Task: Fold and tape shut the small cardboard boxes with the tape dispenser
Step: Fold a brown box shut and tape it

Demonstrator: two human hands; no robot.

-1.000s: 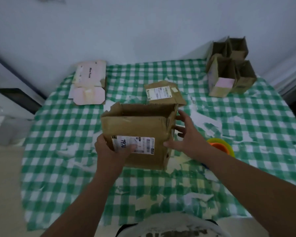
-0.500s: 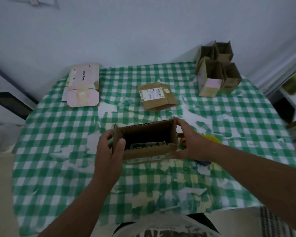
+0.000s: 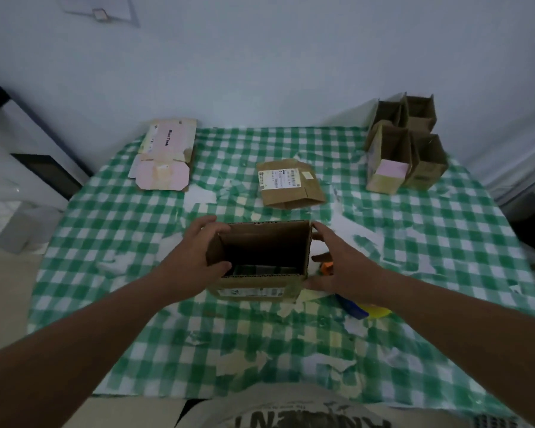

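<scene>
At the frame's centre, we are gripping the open box point(image 3: 261, 261) with our left hand point(image 3: 195, 261), our right hand point(image 3: 342, 270) lying flat-fingered against its side.

**Both hands on the open box**

I have both bare forearms reaching in from the bottom corners, angled toward the middle. My left hand point(image 3: 195, 257) grips the left end of the open cardboard box point(image 3: 261, 261): fingers curled over its top edge at the far corner, thumb hooked over the near corner. My right hand point(image 3: 342, 270) sits against the right end, palm turned toward the wall, fingers spread and lightly bent, index tip at the far top corner, thumb low by the near bottom corner. Whether those right fingers actually grip or only press, I cannot tell.
</scene>
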